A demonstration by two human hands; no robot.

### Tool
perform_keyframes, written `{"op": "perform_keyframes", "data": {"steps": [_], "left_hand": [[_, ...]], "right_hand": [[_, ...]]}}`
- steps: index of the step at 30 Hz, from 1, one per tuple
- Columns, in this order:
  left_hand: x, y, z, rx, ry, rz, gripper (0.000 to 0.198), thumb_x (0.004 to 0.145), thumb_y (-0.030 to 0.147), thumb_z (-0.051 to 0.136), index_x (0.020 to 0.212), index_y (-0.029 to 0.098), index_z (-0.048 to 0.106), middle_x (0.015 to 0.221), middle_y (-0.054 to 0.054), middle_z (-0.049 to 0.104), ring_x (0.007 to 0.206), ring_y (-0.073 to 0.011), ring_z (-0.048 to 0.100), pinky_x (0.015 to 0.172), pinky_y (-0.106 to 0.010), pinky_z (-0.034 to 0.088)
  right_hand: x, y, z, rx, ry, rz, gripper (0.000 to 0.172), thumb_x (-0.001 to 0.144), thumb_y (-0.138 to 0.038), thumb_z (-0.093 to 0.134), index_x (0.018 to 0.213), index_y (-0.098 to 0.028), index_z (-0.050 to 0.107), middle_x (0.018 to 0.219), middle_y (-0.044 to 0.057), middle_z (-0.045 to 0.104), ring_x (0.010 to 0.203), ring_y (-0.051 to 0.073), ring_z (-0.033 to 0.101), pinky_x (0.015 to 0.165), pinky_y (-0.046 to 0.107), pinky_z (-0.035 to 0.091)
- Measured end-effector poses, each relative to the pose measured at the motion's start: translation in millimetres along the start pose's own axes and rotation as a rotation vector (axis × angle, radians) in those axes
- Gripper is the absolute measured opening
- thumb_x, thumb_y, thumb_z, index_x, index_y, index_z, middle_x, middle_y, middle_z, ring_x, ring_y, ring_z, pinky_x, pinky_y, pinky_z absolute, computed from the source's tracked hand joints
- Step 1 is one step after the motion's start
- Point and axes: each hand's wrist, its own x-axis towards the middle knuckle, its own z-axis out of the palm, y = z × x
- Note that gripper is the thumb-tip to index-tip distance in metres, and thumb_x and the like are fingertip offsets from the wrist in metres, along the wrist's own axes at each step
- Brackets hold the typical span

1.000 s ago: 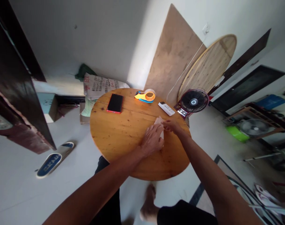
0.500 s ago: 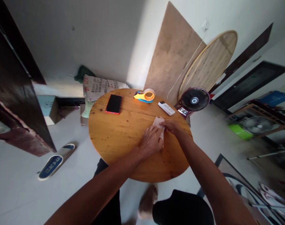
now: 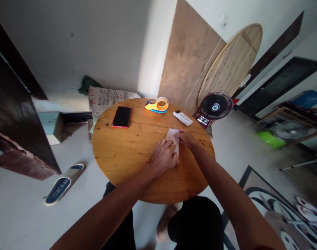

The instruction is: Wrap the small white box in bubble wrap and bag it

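Note:
A small pale paper piece [image 3: 173, 136] lies on the round wooden table [image 3: 127, 152], right of its middle. My left hand [image 3: 163, 158] rests on the paper's near end with fingers curled down onto it. My right hand [image 3: 185, 138] touches the paper's right edge, fingers bent and pressed together on it. Most of the paper is hidden under the two hands.
A dark phone in a red case [image 3: 121, 116], an orange and blue tape dispenser [image 3: 157, 105] and a white remote [image 3: 182, 118] lie at the table's far side. A floor fan [image 3: 215, 107], leaning boards [image 3: 189, 59], a sack [image 3: 106, 97] and a slipper [image 3: 63, 184] surround the table.
The view has shifted slightly, so the table sits further left and lower. Both hands stay on the paper, with a little more of its far end showing.

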Motion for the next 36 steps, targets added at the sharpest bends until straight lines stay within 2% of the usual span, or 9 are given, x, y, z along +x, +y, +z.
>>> {"op": "perform_keyframes", "data": {"steps": [4,7,10,16,22,25,29,33,36], "left_hand": [[0,-1,1.7,-0.001,-0.003,0.0,0.022,0.082,0.021,0.048,0.097,0.017,0.064,0.101,-0.01,0.063,0.097,-0.0266,0.05,0.087,-0.041,0.042],[0,-2,2.8,0.009,0.005,0.003,0.019,0.082,0.021,0.048,0.095,0.018,0.063,0.098,-0.009,0.062,0.096,-0.026,0.051,0.088,-0.041,0.042],[0,-3,4.6,0.014,0.033,-0.005,0.019,0.082,0.023,0.05,0.095,0.018,0.063,0.1,-0.009,0.061,0.097,-0.0255,0.051,0.09,-0.04,0.042],[-2,-6,9.9,-0.023,0.111,-0.07,0.027,0.076,0.025,0.058,0.102,0.019,0.06,0.103,-0.009,0.056,0.098,-0.0253,0.051,0.09,-0.038,0.043],[-5,-11,12.6,-0.063,0.175,-0.273,0.034,0.07,0.034,0.065,0.097,0.017,0.053,0.094,-0.008,0.056,0.097,-0.0265,0.053,0.089,-0.039,0.043],[-5,-14,14.6,-0.128,0.192,-0.357,0.047,0.068,0.036,0.067,0.107,0.016,0.051,0.102,-0.01,0.056,0.104,-0.0273,0.053,0.092,-0.039,0.043],[-4,-17,18.5,-0.186,0.172,-0.338,0.074,0.069,0.034,0.066,0.133,0.011,0.037,0.118,-0.016,0.054,0.115,-0.0304,0.049,0.1,-0.041,0.039],[-4,-20,22.7,-0.249,0.138,-0.288,0.075,0.074,0.03,0.061,0.139,0.007,0.032,0.121,-0.018,0.055,0.116,-0.0308,0.05,0.102,-0.043,0.038],[-4,-22,24.4,-0.303,0.141,-0.284,0.073,0.075,0.029,0.061,0.14,0.009,0.034,0.122,-0.017,0.055,0.115,-0.0295,0.05,0.102,-0.043,0.038]], "right_hand": [[-4,-7,0,0.11,0.02,-0.014,0.026,0.075,-0.039,0.066,0.07,-0.016,0.057,0.057,-0.003,0.052,0.053,0.01,0.048,0.049,0.023,0.039],[-12,-13,-3,0.191,0.005,-0.04,0.027,0.066,-0.039,0.07,0.071,-0.017,0.054,0.059,-0.003,0.052,0.055,0.01,0.047,0.051,0.022,0.038],[-25,-18,-8,0.309,-0.071,-0.137,0.03,0.06,-0.038,0.073,0.071,-0.017,0.054,0.064,-0.003,0.054,0.059,0.01,0.047,0.056,0.023,0.039],[-55,-21,-10,0.304,-0.133,-0.348,0.031,0.067,-0.041,0.071,0.066,-0.019,0.05,0.063,-0.005,0.05,0.06,0.011,0.044,0.061,0.026,0.039],[-68,-18,-7,0.211,-0.112,-0.443,0.026,0.071,-0.04,0.068,0.069,-0.019,0.052,0.067,-0.003,0.053,0.064,0.012,0.046,0.062,0.026,0.039],[-72,-16,-5,0.176,-0.097,-0.472,0.022,0.074,-0.038,0.065,0.07,-0.019,0.054,0.069,-0.002,0.055,0.066,0.013,0.048,0.064,0.027,0.041],[-77,-9,2,0.184,-0.004,-0.481,0.017,0.074,-0.035,0.064,0.076,-0.02,0.058,0.076,-0.001,0.061,0.072,0.016,0.054,0.07,0.029,0.045],[-81,1,12,0.202,0.104,-0.467,0.014,0.075,-0.033,0.062,0.073,-0.02,0.058,0.072,-0.001,0.06,0.069,0.015,0.054,0.067,0.028,0.045],[-85,8,17,0.216,0.123,-0.464,0.012,0.075,-0.031,0.061,0.076,-0.019,0.061,0.074,-0.001,0.063,0.069,0.015,0.055,0.065,0.027,0.045]]}}
